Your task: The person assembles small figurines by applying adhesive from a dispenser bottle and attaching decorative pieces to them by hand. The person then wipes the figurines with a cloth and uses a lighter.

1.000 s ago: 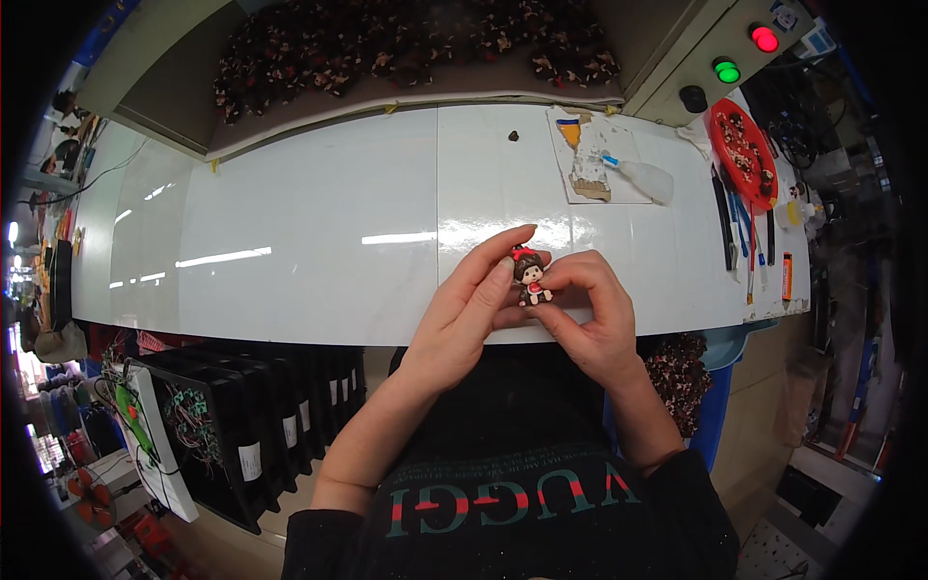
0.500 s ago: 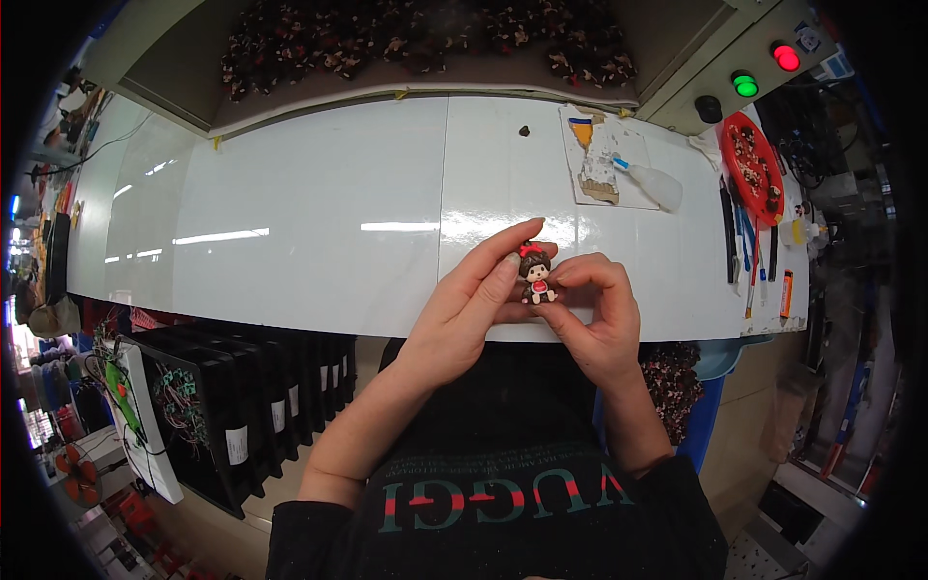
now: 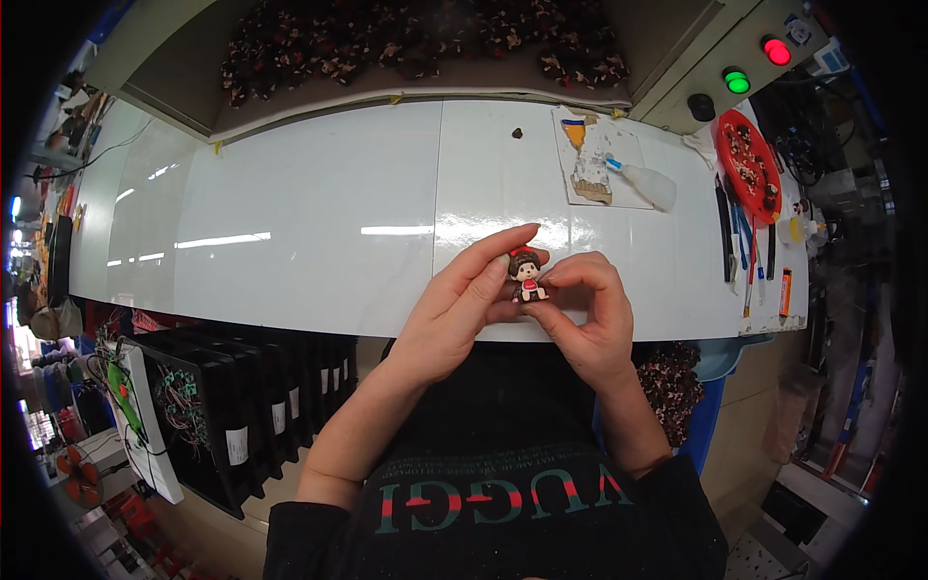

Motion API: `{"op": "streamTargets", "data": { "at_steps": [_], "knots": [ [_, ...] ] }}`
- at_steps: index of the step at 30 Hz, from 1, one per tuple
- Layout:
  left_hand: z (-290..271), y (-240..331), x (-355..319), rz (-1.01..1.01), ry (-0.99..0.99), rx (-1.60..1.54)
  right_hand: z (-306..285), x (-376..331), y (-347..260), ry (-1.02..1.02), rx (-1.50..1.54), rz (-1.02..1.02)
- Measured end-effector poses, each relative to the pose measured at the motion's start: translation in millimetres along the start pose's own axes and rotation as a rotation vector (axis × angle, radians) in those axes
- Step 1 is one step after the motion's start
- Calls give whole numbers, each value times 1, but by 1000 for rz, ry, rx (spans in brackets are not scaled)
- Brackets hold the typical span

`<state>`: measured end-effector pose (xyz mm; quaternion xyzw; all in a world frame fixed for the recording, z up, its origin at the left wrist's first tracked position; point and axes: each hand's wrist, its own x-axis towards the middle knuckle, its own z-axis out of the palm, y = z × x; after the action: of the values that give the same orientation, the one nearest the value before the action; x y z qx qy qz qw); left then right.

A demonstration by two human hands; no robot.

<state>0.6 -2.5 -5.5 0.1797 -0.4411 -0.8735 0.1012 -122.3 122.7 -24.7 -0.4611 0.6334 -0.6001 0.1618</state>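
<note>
Between my two hands, just above the near edge of the white worktable [image 3: 319, 275], is a small monkey-like figurine [image 3: 527, 275] with brown hair, a pale face, a red top and something red on its head. My left hand [image 3: 454, 304] grips its left side between thumb and fingers. On the other side, the thumb and index finger of my right hand [image 3: 592, 314] pinch the figurine near its lower body. The figurine's face is turned up toward me; its back is hidden.
A small dark piece [image 3: 517, 133] lies toward the back. Farther right are a glue-stained board [image 3: 570, 184], a squeeze bottle [image 3: 650, 187], several pens and brushes [image 3: 742, 242] and a red tray [image 3: 746, 159] of small parts. Behind, a shelf holds many brown pieces [image 3: 425, 48].
Both hands and the figurine have shifted slightly left. The figurine has turned a little, and the red part on its head shows less.
</note>
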Motion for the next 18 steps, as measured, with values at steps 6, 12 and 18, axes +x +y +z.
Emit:
{"op": "streamTargets", "data": {
  "at_steps": [6,12,18],
  "knots": [
    [4,2,0,-14,-7,-29,-5,1,-3,-8,-31,-18],
    [7,2,-1,-17,33,-3,-7,3,-5,-38,-61,-56],
    [9,4,2,-30,72,-10,-9,4,-5,-53,-75,-49]
  ]
}}
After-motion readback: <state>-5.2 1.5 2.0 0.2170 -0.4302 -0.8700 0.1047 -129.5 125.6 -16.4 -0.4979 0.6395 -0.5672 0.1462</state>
